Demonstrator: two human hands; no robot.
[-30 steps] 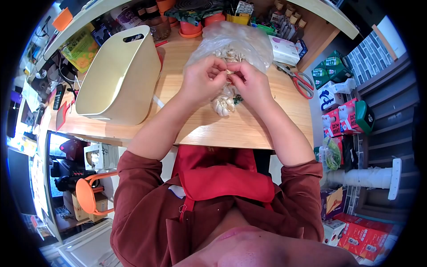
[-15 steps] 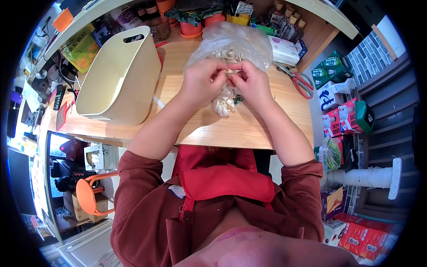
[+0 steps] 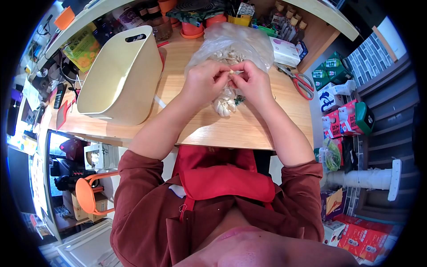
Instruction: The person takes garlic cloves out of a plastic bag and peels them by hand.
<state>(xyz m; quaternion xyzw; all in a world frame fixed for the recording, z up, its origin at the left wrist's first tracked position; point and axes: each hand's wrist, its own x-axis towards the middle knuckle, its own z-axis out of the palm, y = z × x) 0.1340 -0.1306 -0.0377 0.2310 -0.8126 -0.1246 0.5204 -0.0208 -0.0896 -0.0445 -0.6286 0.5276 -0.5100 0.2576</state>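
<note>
Between my fingertips is a small pale garlic clove (image 3: 231, 72), partly covered by the fingers. My left hand (image 3: 205, 80) pinches it from one side, and my right hand (image 3: 251, 81) pinches it from the other. Just below the hands, a garlic bulb (image 3: 225, 107) lies on the wooden table, with more garlic partly hidden behind the fingers. Beyond them a clear plastic bag (image 3: 240, 40) lies with its mouth toward me, and garlic pieces and skins (image 3: 229, 55) show at its opening.
A tall cream bin (image 3: 120, 75) stands on the left of the table (image 3: 222, 133). Scissors with red handles (image 3: 304, 86) lie at the right, near a white box (image 3: 284, 51). Potted items and corked bottles (image 3: 291, 26) line the back. An orange chair (image 3: 86, 196) stands at lower left.
Both hands stay together at nearly the same spot, with only slight finger movement around the clove. The whole view has shifted very slightly.
</note>
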